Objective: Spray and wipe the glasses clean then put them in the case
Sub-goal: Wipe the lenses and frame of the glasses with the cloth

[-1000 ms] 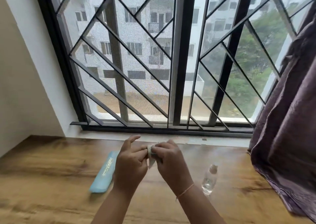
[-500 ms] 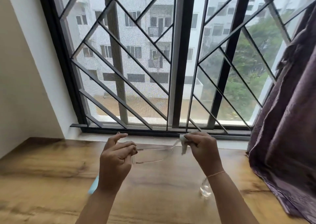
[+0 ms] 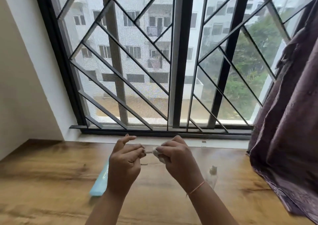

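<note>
Both hands meet at lower centre, above the table [image 3: 51, 173]. Left hand [image 3: 124, 163] pinches the glasses [image 3: 149, 152], of which only a thin sliver shows between the hands; right hand [image 3: 179, 157] is closed on a cloth [image 3: 159, 155] wrapped around them. Too hard a squeeze while rubbing could bend the thin frame, and a loose left pinch could let it drop. Lenses are hidden, so cleanliness cannot be judged. Blue case [image 3: 100, 181], lower left, is half covered by the left wrist; spray bottle [image 3: 212, 175] is blurred.
</note>
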Demonstrator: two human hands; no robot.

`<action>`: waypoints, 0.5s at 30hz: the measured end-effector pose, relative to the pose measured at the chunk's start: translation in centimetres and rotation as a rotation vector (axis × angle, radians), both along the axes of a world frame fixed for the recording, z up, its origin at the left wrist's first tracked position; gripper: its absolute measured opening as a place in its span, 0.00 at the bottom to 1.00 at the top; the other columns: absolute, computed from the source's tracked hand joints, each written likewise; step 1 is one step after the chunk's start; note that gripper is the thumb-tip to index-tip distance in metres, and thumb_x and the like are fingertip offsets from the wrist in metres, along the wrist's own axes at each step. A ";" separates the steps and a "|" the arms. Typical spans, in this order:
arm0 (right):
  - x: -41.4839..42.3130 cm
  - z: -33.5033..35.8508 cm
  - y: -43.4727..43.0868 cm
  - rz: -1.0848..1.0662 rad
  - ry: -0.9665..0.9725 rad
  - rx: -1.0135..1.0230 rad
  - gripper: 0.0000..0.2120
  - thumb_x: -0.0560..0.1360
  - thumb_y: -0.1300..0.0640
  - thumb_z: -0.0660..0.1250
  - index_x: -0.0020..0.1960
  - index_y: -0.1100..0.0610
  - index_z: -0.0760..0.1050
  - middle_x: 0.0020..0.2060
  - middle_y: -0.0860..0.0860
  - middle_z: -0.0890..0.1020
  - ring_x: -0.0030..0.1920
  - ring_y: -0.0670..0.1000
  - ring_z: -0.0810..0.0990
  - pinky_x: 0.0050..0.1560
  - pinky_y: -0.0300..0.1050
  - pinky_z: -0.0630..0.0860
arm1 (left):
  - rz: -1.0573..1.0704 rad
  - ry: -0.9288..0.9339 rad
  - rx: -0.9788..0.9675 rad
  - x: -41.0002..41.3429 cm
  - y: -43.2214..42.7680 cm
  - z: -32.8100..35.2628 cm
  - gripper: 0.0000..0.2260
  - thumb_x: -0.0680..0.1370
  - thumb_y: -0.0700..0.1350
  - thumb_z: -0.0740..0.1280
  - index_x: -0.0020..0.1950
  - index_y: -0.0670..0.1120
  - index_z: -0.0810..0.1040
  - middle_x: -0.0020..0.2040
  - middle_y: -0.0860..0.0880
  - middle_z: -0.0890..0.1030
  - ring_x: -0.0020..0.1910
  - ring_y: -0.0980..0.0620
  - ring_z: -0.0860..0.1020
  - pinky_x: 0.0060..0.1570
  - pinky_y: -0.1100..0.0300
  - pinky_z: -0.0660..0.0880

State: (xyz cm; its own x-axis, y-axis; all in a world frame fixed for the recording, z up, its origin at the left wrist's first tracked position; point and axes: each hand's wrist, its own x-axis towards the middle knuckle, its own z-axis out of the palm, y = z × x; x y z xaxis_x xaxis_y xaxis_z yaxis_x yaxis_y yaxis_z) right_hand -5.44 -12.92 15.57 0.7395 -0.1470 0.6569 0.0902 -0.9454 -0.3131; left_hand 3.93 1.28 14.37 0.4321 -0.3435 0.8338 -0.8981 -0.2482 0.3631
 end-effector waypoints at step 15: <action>-1.5 2.8 -2.9 -0.079 -0.212 0.148 0.15 0.66 0.56 0.59 0.38 0.61 0.83 0.33 0.54 0.84 0.35 0.50 0.81 0.40 0.36 0.75 | 0.052 0.050 -0.052 0.5 -0.1 -0.5 0.07 0.65 0.33 0.68 0.36 0.41 0.84 0.38 0.53 0.83 0.51 0.54 0.74 0.58 0.73 0.66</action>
